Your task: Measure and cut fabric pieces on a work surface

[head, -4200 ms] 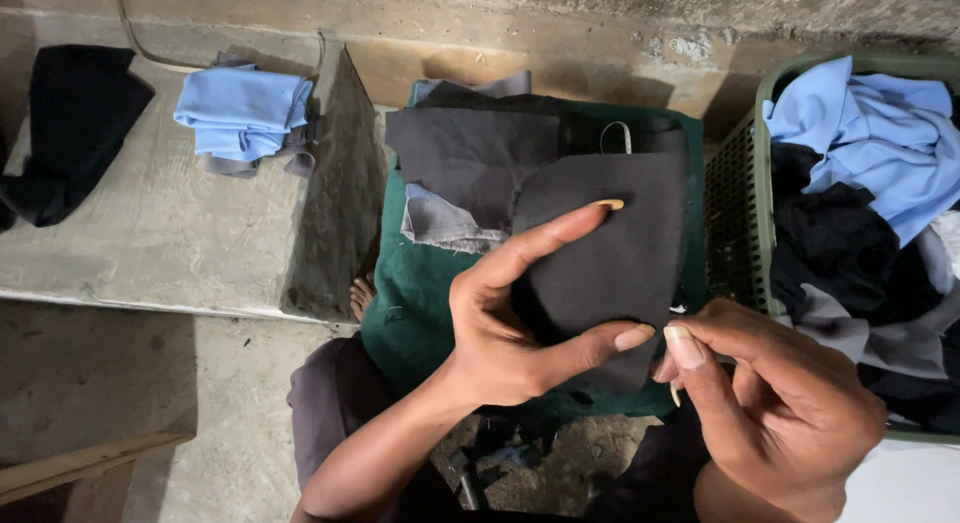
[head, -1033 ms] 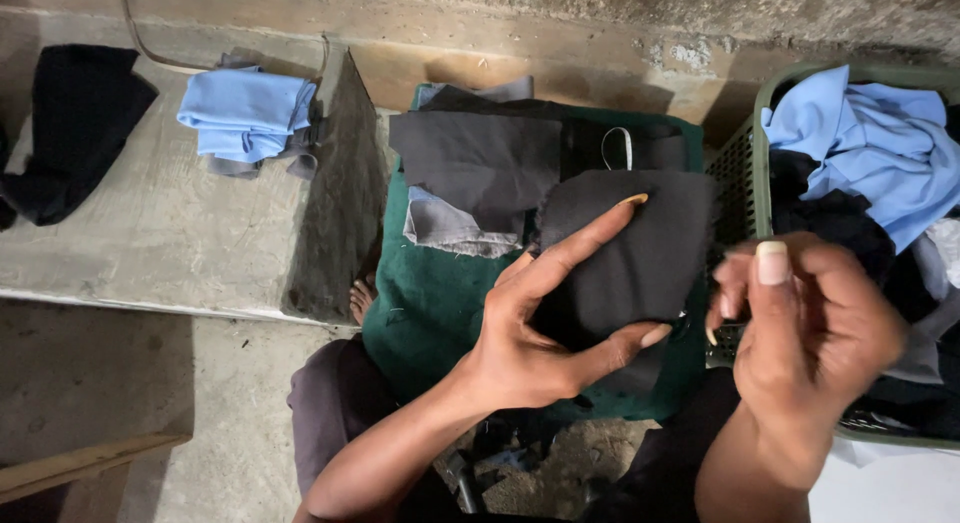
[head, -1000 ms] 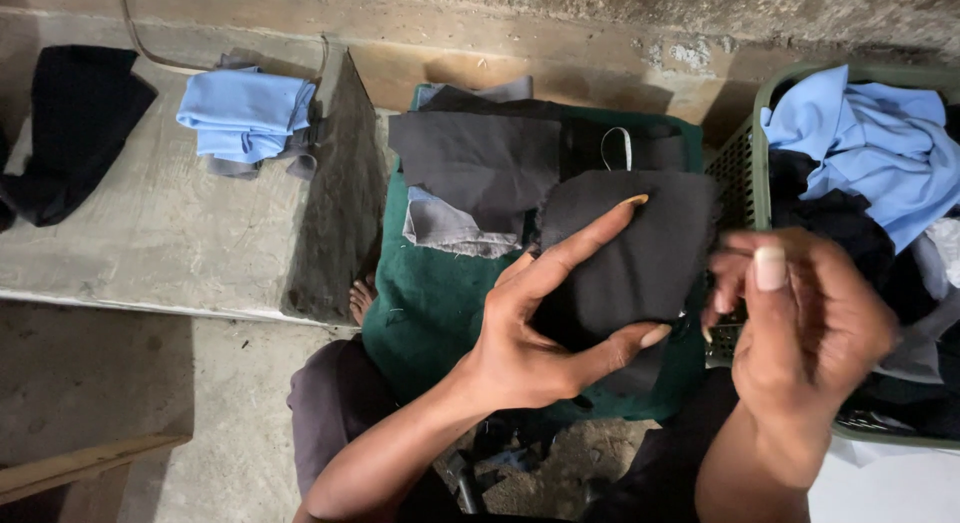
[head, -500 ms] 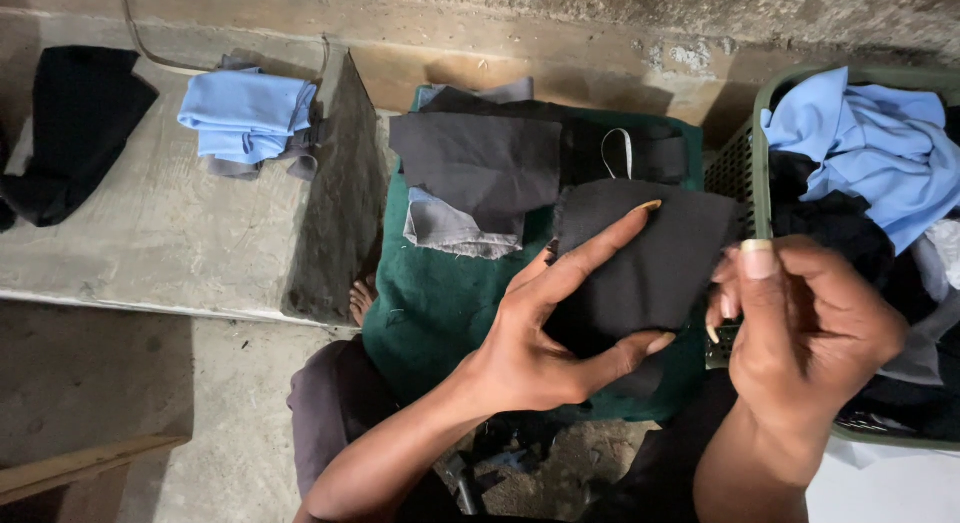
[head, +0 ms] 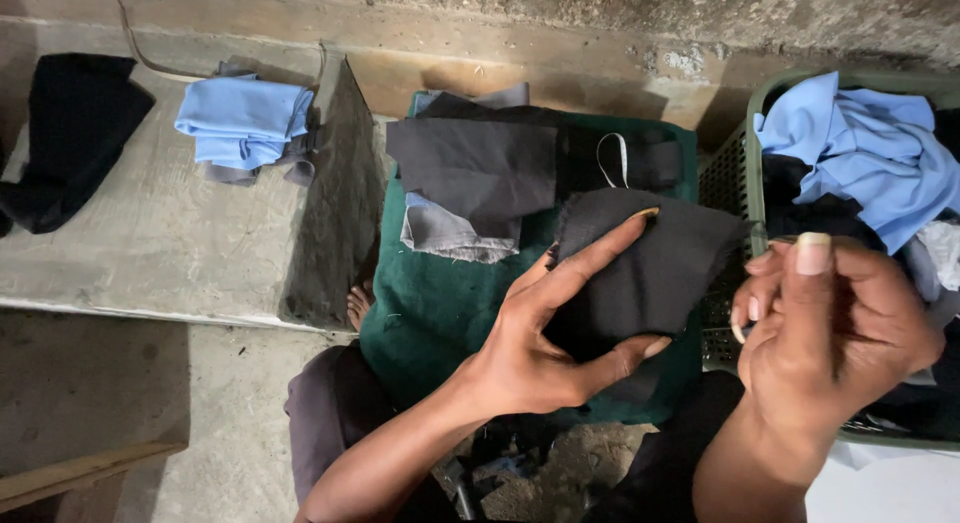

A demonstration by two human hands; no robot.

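Note:
My left hand (head: 545, 343) holds a small black cloth piece (head: 660, 273), with the forefinger stretched across its top and the thumb under its lower edge. It hangs over a green cloth (head: 420, 313) spread on my lap. My right hand (head: 830, 333) is just right of the piece, beside the basket, its fingers curled and pinched together. Whether they hold anything is hidden. Dark cloth pieces (head: 470, 168) and a grey piece (head: 445, 233) lie on the green cloth beyond.
A green plastic basket (head: 735, 173) at the right holds a light blue garment (head: 860, 153) and dark clothes. On the concrete ledge (head: 150, 243) at the left lie folded blue cloth (head: 245, 118) and a black garment (head: 70, 133). A wooden plank (head: 70, 473) lies at the lower left.
My right hand has drawn away from the black piece, to the right and upward, closing its fingers. My left hand and the piece have shifted slightly right.

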